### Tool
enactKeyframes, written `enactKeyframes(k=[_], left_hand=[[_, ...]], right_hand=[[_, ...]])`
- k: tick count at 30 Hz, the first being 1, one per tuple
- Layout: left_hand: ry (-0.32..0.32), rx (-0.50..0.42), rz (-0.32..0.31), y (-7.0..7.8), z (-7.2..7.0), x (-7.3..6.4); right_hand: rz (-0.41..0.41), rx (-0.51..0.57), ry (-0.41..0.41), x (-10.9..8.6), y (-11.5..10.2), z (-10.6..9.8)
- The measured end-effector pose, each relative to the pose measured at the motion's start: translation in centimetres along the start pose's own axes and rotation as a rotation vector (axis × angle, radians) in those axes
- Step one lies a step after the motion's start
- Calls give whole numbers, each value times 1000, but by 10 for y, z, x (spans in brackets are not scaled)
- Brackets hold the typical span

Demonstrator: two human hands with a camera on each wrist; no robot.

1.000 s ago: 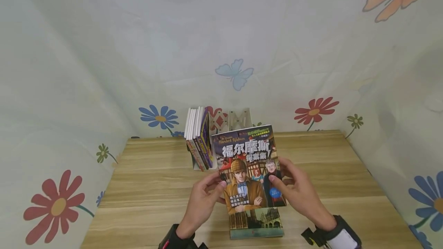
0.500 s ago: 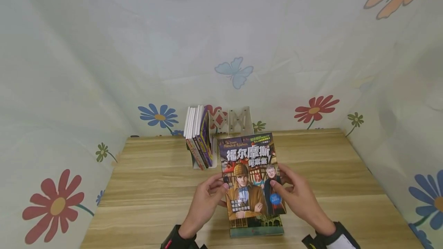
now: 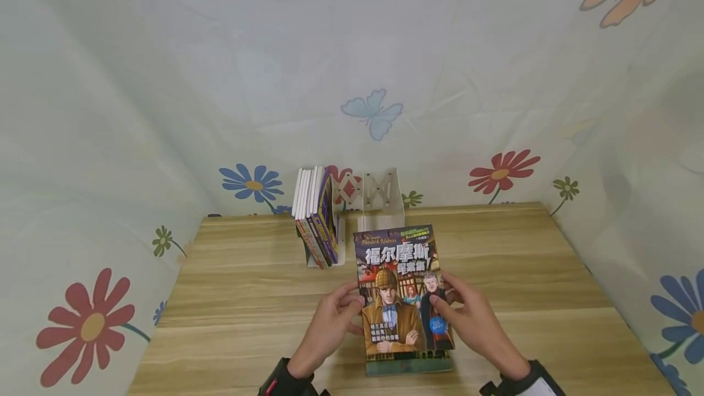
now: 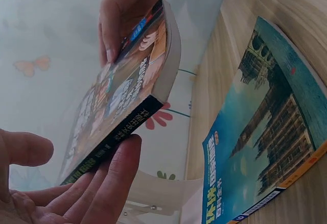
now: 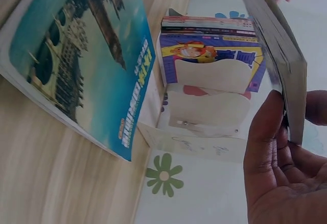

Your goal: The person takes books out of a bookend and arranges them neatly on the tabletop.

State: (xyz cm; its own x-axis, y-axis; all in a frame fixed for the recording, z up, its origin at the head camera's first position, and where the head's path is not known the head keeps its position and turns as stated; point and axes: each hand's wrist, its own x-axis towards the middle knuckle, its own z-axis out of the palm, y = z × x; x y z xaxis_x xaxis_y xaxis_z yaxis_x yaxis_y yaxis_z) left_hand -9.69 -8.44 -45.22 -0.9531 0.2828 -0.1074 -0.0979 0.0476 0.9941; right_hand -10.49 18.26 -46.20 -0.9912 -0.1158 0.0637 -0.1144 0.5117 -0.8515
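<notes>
Both hands hold a paperback book, its cover printed with a man in a checked cap, tilted above the table. My left hand is at its left edge; in the left wrist view the fingers lie along the dark spine, with the thumb raised. My right hand pinches the opposite edge, thumb on the cover and fingers behind. Below lies a second book, teal with a clock tower and a bridge, flat on the table. In the head view only its lower strip shows.
Several thin books stand upright at the left end of a white expandable book rack towards the table's back. The wood-grain table runs up to a cloth backdrop with printed flowers and butterflies.
The held book has come down and nearer the body, covering more of the teal book. Both hands moved down slightly with it, and more of the white rack shows.
</notes>
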Motion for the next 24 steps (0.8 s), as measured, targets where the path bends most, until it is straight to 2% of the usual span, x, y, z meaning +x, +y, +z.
enactKeyframes(k=[4,8,11,18,21,24], left_hand=[[-10,40,-30,-19,1,6],[-2,41,-29,-42,2,13],[2,59,-31,-51,2,15],[-8,91,-48,-65,3,18],[-5,102,-41,-59,4,15],[-1,87,-47,-65,5,16]], right_hand=[[63,6,-33,-1,6,4],[98,21,-33,-1,13,8],[112,34,-36,-1,16,11],[166,29,-48,-2,25,18],[168,34,-53,-3,29,21],[171,33,-49,-3,34,24]])
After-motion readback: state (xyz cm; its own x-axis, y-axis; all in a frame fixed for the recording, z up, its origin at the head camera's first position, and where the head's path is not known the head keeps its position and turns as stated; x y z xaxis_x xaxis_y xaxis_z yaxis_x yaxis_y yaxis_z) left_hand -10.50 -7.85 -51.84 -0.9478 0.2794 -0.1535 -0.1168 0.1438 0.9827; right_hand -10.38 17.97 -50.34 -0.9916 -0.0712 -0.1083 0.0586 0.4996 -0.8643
